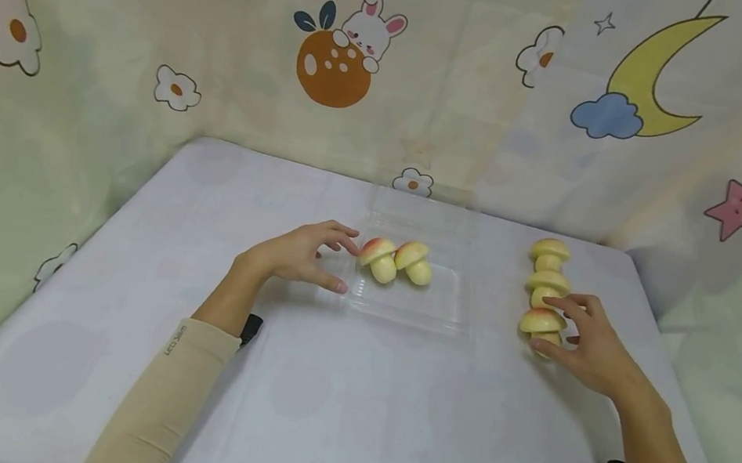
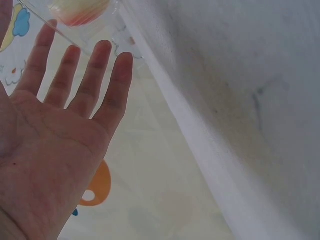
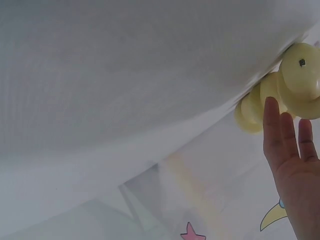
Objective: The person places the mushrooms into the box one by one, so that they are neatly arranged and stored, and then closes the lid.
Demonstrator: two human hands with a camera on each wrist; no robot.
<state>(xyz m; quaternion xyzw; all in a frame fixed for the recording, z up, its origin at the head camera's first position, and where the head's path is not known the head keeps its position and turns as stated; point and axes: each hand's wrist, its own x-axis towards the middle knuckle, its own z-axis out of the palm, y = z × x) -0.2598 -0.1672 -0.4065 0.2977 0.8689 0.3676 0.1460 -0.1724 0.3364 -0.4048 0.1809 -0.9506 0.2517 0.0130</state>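
In the head view, two pale yellow toy mushrooms (image 1: 379, 259) with red-tinged caps lie side by side in a clear plastic box (image 1: 444, 293). My left hand (image 1: 307, 253) is at the box's left side, fingers spread and holding nothing. The left wrist view shows its palm and straight fingers under the box edge. On the right, three similar mushrooms stand in a row. My right hand (image 1: 593, 346) reaches round the nearest mushroom (image 1: 541, 321), thumb by its stem and fingertips beside the middle mushroom (image 1: 548, 281). Its fingers look nearly straight in the right wrist view; the thumb is hidden there.
A white-covered table (image 1: 346, 410) lies under everything. The box's transparent lid (image 1: 423, 213) is folded back toward the far table edge. A printed cloth (image 1: 464, 78) hangs behind and along both sides. The farthest mushroom (image 1: 550, 250) stands near the back right.
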